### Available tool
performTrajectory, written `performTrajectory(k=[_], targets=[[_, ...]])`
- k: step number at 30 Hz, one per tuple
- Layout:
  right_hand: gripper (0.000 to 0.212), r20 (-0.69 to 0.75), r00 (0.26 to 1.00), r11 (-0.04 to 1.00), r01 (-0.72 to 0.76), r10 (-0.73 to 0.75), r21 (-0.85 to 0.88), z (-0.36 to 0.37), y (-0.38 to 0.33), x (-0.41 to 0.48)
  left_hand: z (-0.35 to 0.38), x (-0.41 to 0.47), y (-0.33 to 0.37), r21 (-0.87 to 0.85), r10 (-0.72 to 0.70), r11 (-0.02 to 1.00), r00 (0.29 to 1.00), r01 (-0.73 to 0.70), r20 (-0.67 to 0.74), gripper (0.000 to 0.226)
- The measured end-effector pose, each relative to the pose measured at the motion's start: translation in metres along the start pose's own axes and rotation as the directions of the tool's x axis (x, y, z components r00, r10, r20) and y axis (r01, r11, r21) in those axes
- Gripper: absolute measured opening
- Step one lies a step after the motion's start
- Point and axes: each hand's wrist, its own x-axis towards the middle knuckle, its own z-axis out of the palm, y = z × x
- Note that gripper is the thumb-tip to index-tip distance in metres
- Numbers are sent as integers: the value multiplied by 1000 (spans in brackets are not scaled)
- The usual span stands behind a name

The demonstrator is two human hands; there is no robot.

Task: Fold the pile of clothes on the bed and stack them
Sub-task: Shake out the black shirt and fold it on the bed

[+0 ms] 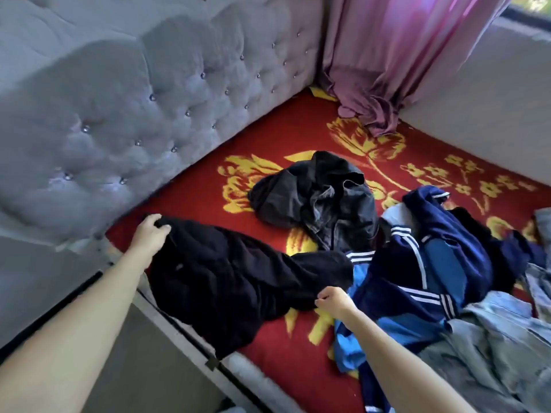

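A black garment [235, 278] lies spread across the near left of the bed, partly hanging over the edge. My left hand [150, 234] grips its far left corner beside the headboard. My right hand [334, 302] pinches its right edge, close to a blue tracksuit jacket with white stripes [417, 263]. A crumpled dark grey garment [319, 198] sits in the middle of the bed. Light denim clothes [492, 338] are heaped at the right.
The bed carries a red cover with yellow flowers [268, 150]. A grey tufted headboard [119, 99] stands along the left. A pink curtain [387, 70] drapes onto the far corner. The bed's frame edge [185, 332] runs diagonally below my left arm.
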Motion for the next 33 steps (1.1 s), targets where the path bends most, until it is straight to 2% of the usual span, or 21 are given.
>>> performTrajectory(k=[4,5,6,8,10,14,17,19,21,22,23,24,26,28,30,31,32,33], targets=[[12,34,994,994,-107,108,-26,25,14,22,58,-21,-38,204,-69,979,966,17,251,46],[8,21,990,990,-141,141,-11,29,19,29,73,-24,-43,250,-72,968,949,-7,306,46],[22,-9,986,986,-165,165,15,29,21,35,89,-27,-46,301,-61,952,934,-52,353,46],[51,-64,971,971,-225,230,76,29,26,51,125,-26,-52,416,9,884,898,-213,440,48],[61,-102,960,958,-243,260,153,27,31,68,160,-25,-50,494,102,767,838,-409,536,51],[70,-189,940,916,-206,283,344,29,48,105,237,-23,-36,484,241,531,671,-696,701,59],[71,-151,927,775,-190,344,603,30,66,125,299,-28,-24,448,292,362,556,-817,778,69],[64,-70,926,632,-197,372,750,27,73,131,330,-31,-23,463,225,257,519,-848,825,76],[58,15,921,509,-228,388,830,22,70,132,346,-31,-28,504,172,122,518,-855,838,66],[55,36,919,464,-231,392,855,18,66,130,348,-29,-27,518,181,64,520,-853,835,50],[51,38,925,434,-214,378,875,12,59,129,347,-26,-26,520,201,76,524,-851,828,33],[47,22,938,409,-172,347,896,3,47,126,343,-21,-21,495,239,191,529,-848,814,25],[45,-42,973,338,-37,225,940,-29,15,121,327,-5,5,342,327,544,569,-766,755,24],[47,-142,990,226,132,28,965,-68,-19,119,293,22,50,79,427,821,701,-565,571,17],[49,-264,954,152,285,-142,946,-106,-49,117,243,61,86,-164,406,914,857,-372,317,11],[50,-300,938,191,331,-177,924,-118,-61,117,217,84,95,-262,341,921,920,-287,192,14],[52,-307,935,272,347,-177,898,-124,-70,118,192,107,95,-340,253,917,964,-211,83,14],[53,-293,944,396,329,-149,857,-121,-74,121,171,126,89,-345,160,927,987,-150,1,15]])
